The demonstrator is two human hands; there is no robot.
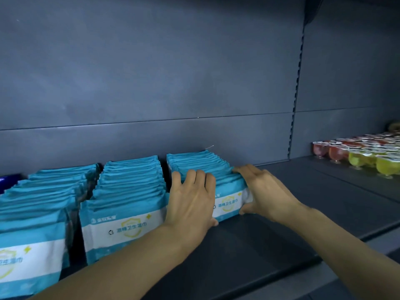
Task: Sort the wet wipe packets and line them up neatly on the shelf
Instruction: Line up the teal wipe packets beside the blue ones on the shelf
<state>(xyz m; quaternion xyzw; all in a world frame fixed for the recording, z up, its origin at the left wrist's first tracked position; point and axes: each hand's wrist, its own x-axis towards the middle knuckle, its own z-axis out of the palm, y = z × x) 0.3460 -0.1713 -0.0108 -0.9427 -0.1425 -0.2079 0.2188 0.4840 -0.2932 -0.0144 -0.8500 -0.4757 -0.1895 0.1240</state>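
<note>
Three rows of teal-and-white wet wipe packets standing upright on the dark shelf (270,245), each running from the front back toward the grey back panel (151,72). At the far left, a sliver of a dark blue item (9,178) behind the left row (43,202). Next, the middle row (127,191), its front packet face-on with a white band and printed characters. Then the right row (201,165), set further back on the shelf and clasped from both sides. Left hand (192,200) laid over the row's front left part, fingers fairly straight and draped over the packet tops, thumb down at the front packet's lower edge. Right hand (266,191) against the row's right side, fingers extended along the packet edges, thumb at the front packet's lower right corner. Far right, beyond the slotted upright (295,94), small jelly cups (363,154) in red and yellow-green, well apart from the packets.
</note>
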